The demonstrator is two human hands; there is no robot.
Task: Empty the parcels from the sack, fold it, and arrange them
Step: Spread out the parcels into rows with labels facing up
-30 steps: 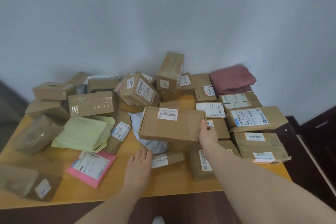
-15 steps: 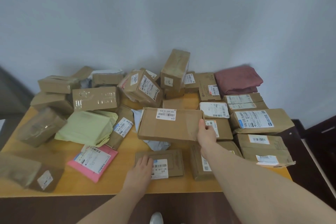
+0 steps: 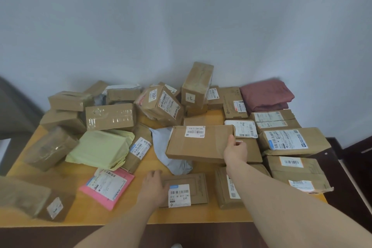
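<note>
Many brown cardboard parcels cover a wooden table. My right hand grips the right end of a long flat brown box and holds it tilted above a grey plastic mailer. My left hand lies on the left side of a small flat brown parcel near the front edge, fingers over its top. The folded maroon sack sits at the back right, against the wall.
A pale green mailer and a pink mailer lie left of centre. Stacked labelled boxes fill the right side. A tall box stands upright at the back. A blurred box sits at the front left corner.
My left hand has drawn the small flat parcel out from under the lifted long box toward the front edge. My right hand keeps the long box raised, almost unmoved.
</note>
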